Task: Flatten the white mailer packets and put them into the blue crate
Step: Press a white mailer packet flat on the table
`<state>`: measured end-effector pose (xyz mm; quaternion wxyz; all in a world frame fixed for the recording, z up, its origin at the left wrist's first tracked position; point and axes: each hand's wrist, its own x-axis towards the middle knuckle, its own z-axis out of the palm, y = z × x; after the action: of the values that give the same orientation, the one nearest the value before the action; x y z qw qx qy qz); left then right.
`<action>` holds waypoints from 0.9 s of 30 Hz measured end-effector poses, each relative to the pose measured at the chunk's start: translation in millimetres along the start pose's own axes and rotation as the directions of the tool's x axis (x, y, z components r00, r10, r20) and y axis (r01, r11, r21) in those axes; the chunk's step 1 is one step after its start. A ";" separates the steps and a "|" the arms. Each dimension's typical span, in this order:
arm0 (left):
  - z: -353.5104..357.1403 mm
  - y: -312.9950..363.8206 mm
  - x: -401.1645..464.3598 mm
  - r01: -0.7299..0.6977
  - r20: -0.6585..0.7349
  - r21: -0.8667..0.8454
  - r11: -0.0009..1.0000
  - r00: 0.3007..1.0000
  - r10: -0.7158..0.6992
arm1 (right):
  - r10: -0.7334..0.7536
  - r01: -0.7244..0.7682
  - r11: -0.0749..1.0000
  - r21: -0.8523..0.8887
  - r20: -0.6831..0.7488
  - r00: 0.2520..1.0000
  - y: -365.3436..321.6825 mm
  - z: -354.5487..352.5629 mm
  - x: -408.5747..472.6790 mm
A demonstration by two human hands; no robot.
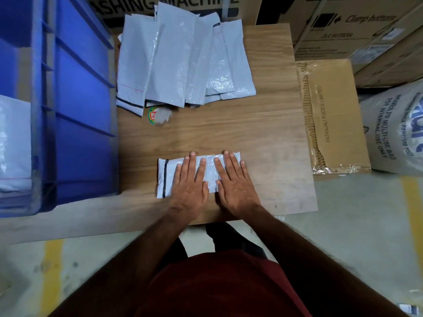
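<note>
One white mailer packet (166,177) with a dark strip near its left end lies crosswise on the wooden table (263,138). My left hand (191,181) and my right hand (234,181) press flat on it side by side, fingers straight. A heap of several white mailer packets (174,62) lies at the far side of the table. The blue crate (80,99) stands at the left, with white packets (14,138) stacked inside it.
A round red-and-green sticker (152,115) pokes out under the heap. A brown cardboard box (332,117) sits right of the table, a white woven sack (398,131) beyond it. Large cartons (357,26) stand behind. Concrete floor with yellow lines lies below.
</note>
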<state>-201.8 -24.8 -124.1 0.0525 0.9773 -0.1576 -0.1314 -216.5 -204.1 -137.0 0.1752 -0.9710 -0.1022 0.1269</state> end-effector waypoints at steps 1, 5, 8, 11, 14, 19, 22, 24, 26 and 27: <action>-1.4 0.3 0.3 0.001 0.008 -0.002 1.000 1.000 -0.001 | 0.012 -0.012 1.000 -0.014 0.002 1.000 -1.8 -0.8 -0.1; -11.8 -11.1 -0.3 -0.040 -0.045 -0.032 0.999 0.998 0.038 | 0.008 -0.007 1.000 0.008 -0.054 0.999 -16.2 -5.7 5.1; -10.2 -24.2 -8.9 -0.037 -0.089 -0.054 0.998 0.996 0.033 | -0.027 0.030 0.999 0.037 -0.073 0.997 -25.8 0.2 8.9; -2.2 -27.8 -13.6 -0.040 -0.075 -0.083 0.996 0.997 0.034 | -0.028 0.029 1.000 0.011 -0.052 0.998 -25.9 6.5 9.7; 0.4 -26.2 -11.3 -0.013 -0.044 -0.078 0.997 0.999 0.010 | -0.019 0.019 1.000 -0.014 -0.025 1.000 -27.8 5.9 11.9; -6.3 -34.7 -13.8 -0.028 -0.066 -0.098 0.995 0.998 0.021 | -0.046 0.046 0.999 -0.002 -0.018 0.999 -40.0 -0.3 15.4; -0.8 -40.1 -19.3 0.047 -0.073 -0.103 0.994 0.996 -0.055 | -0.084 0.084 0.996 -0.022 -0.006 0.996 -48.7 4.3 18.2; 4.9 -42.3 -21.4 0.049 -0.034 -0.109 0.993 0.998 -0.053 | -0.081 0.082 0.996 -0.044 0.010 0.997 -49.2 10.0 19.6; 7.1 -43.3 -20.5 0.045 -0.018 -0.111 0.993 0.999 -0.047 | -0.079 0.080 0.995 -0.058 0.010 0.997 -48.2 13.3 20.7; 7.5 -43.7 -20.3 0.049 -0.011 -0.110 0.993 0.999 -0.050 | -0.080 0.080 0.995 -0.066 0.011 0.997 -48.5 14.5 20.8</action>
<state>-209.6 22.6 -132.7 0.1037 0.9775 -0.1254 -0.1345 -208.3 -150.0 -136.8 0.1473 -0.9708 -0.1458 0.1206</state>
